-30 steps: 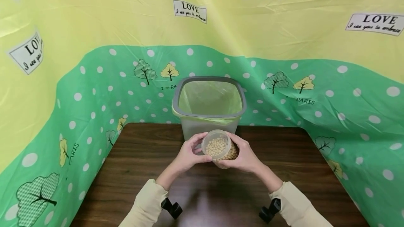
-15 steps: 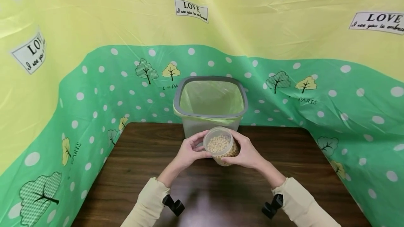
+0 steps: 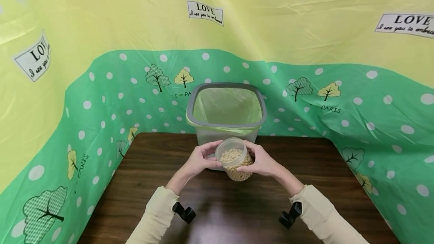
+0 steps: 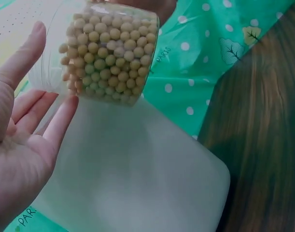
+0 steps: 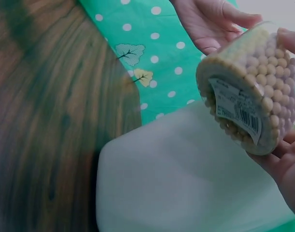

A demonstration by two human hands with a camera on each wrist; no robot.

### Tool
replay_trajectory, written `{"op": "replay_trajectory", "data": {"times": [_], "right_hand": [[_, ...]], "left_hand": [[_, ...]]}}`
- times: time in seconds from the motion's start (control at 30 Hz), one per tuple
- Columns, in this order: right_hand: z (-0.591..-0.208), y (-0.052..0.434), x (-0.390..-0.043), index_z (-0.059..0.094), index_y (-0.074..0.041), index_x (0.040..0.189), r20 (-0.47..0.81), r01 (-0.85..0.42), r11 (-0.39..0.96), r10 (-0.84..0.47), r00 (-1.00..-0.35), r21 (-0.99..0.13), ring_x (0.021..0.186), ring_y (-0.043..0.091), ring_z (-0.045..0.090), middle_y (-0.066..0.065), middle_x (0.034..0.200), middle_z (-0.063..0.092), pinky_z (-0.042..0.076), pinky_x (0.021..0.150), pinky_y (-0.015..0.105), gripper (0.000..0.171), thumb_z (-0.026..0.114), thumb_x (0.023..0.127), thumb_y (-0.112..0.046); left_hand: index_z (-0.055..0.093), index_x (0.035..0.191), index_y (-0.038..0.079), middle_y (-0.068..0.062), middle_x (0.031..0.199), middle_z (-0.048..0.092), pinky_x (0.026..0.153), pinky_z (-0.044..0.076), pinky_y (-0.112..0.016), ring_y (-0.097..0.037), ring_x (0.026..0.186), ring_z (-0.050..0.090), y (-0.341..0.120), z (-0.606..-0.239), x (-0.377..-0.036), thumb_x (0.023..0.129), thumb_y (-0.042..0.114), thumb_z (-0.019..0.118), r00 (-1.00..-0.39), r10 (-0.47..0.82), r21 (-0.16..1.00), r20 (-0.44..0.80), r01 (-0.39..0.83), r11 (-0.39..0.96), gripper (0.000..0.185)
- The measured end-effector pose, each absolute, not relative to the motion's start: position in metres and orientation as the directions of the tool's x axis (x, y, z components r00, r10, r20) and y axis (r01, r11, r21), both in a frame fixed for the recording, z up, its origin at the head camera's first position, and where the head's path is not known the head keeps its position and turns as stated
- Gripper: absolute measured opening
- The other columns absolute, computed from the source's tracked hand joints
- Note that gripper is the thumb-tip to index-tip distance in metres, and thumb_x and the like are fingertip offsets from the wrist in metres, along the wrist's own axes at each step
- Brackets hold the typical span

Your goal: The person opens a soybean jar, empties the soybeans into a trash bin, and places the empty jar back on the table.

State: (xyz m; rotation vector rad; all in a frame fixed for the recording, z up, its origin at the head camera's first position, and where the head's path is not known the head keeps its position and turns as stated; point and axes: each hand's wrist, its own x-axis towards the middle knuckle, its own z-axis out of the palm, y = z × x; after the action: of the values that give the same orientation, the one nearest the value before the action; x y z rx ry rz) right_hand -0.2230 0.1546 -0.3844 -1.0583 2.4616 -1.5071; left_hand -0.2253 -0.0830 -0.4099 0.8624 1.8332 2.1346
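Observation:
A clear plastic jar (image 3: 233,160) part-filled with pale yellow beans is held above the brown table (image 3: 142,183), just in front of a bin. My right hand (image 3: 251,161) grips the jar from the right, fingers curled round its wall. In the right wrist view the jar (image 5: 248,92) is tilted and shows a barcode label on its bottom. My left hand (image 3: 207,158) cups the jar's left side near the rim. In the left wrist view that hand (image 4: 26,125) has its palm spread and fingers straight beside the jar (image 4: 108,53).
A translucent white bin (image 3: 194,104) with a grey rim and a pale green liner stands at the table's far edge, right behind the jar. It appears as a white wall (image 4: 137,169) (image 5: 176,183) in the wrist views. Yellow-and-green patterned sheeting (image 3: 101,86) surrounds the table.
The jar has shifted slightly left and tilted. My left hand's fingers have loosened from the jar's rim and now lie straighter beside it. The right hand keeps its grip.

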Motion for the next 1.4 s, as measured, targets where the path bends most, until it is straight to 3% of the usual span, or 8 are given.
{"op": "replay_trajectory", "data": {"times": [0.13, 0.3, 0.57, 0.67, 0.9, 1.03, 1.17, 1.4], "right_hand": [[-0.37, 0.146, -0.213, 0.043, -0.003, 0.132, 0.328, -0.571, 0.349, -0.554, -0.765, -0.743, 0.103, 0.025, 0.055, 0.014, 0.12, 0.055, 0.046, 0.083, 0.036, 0.076, 0.08, 0.067, -0.012], [-0.362, 0.143, -0.21, 0.043, 0.001, 0.131, 0.349, -0.577, 0.355, -0.531, -0.772, -0.736, 0.101, 0.027, 0.056, 0.018, 0.119, 0.054, 0.047, 0.082, 0.039, 0.074, 0.08, 0.067, -0.009], [-0.381, 0.152, -0.228, 0.047, 0.0, 0.127, 0.273, -0.49, 0.158, -0.667, -0.693, -0.857, 0.099, 0.018, 0.057, 0.016, 0.113, 0.057, 0.047, 0.082, 0.031, 0.065, 0.076, 0.071, -0.013], [-0.369, 0.147, -0.217, 0.045, 0.0, 0.129, 0.27, -0.505, 0.228, -0.63, -0.729, -0.833, 0.099, 0.02, 0.057, 0.016, 0.114, 0.056, 0.047, 0.082, 0.032, 0.068, 0.077, 0.07, -0.008], [-0.371, 0.14, -0.21, 0.042, -0.004, 0.133, 0.371, -0.576, 0.372, -0.494, -0.787, -0.728, 0.101, 0.022, 0.056, 0.013, 0.119, 0.055, 0.048, 0.081, 0.036, 0.078, 0.081, 0.067, -0.016], [-0.387, 0.151, -0.22, 0.043, -0.002, 0.131, 0.319, -0.51, 0.219, -0.562, -0.763, -0.832, 0.099, 0.016, 0.057, 0.014, 0.116, 0.055, 0.048, 0.08, 0.03, 0.068, 0.076, 0.072, -0.014], [-0.39, 0.157, -0.223, 0.045, 0.005, 0.126, 0.307, -0.476, 0.076, -0.673, -0.673, -0.876, 0.097, 0.017, 0.058, 0.021, 0.112, 0.055, 0.049, 0.079, 0.032, 0.062, 0.074, 0.073, -0.012], [-0.369, 0.146, -0.202, 0.045, 0.001, 0.129, 0.361, -0.582, 0.27, -0.568, -0.74, -0.767, 0.101, 0.024, 0.056, 0.017, 0.117, 0.055, 0.047, 0.082, 0.034, 0.073, 0.08, 0.066, -0.008]], "left_hand": [[0.041, 0.131, -0.01, -0.028, 0.13, 0.043, 0.085, 0.049, -0.032, -0.035, 0.114, 0.049, -0.08, -0.411, -0.22, 0.068, 0.015, 0.079, -0.852, 0.424, 0.949, 0.306, 0.235, -0.211, 0.077], [0.044, 0.127, -0.01, -0.027, 0.126, 0.048, 0.083, 0.049, -0.033, -0.028, 0.11, 0.054, -0.079, -0.409, -0.217, 0.071, 0.001, 0.075, -0.877, 0.365, 0.947, 0.313, 0.256, -0.196, 0.065], [0.039, 0.127, -0.016, -0.018, 0.126, 0.051, 0.083, 0.049, -0.03, -0.017, 0.104, 0.058, -0.092, -0.409, -0.222, 0.067, 0.023, 0.08, -0.802, 0.492, 0.935, 0.338, 0.229, -0.27, 0.082], [0.041, 0.128, -0.014, -0.027, 0.127, 0.047, 0.083, 0.049, -0.03, -0.017, 0.105, 0.057, -0.087, -0.409, -0.218, 0.065, 0.022, 0.081, -0.832, 0.439, 0.935, 0.338, 0.241, -0.262, 0.083], [0.048, 0.125, -0.006, -0.023, 0.122, 0.05, 0.084, 0.049, -0.031, -0.024, 0.109, 0.053, -0.072, -0.404, -0.202, 0.069, 0.002, 0.077, -0.923, 0.218, 0.947, 0.317, 0.292, -0.137, 0.063], [0.045, 0.126, -0.007, -0.023, 0.122, 0.048, 0.083, 0.05, -0.034, -0.019, 0.106, 0.052, -0.076, -0.402, -0.2, 0.072, 0.001, 0.075, -0.906, 0.307, 0.953, 0.293, 0.25, -0.172, 0.063], [0.041, 0.13, -0.011, -0.021, 0.125, 0.049, 0.083, 0.049, -0.032, -0.014, 0.105, 0.055, -0.084, -0.403, -0.204, 0.073, 0.013, 0.076, -0.84, 0.454, 0.949, 0.297, 0.206, -0.24, 0.071], [0.043, 0.128, -0.01, -0.026, 0.126, 0.047, 0.083, 0.05, -0.032, -0.018, 0.107, 0.055, -0.078, -0.407, -0.201, 0.068, 0.014, 0.08, -0.866, 0.37, 0.937, 0.335, 0.264, -0.231, 0.074]]}}
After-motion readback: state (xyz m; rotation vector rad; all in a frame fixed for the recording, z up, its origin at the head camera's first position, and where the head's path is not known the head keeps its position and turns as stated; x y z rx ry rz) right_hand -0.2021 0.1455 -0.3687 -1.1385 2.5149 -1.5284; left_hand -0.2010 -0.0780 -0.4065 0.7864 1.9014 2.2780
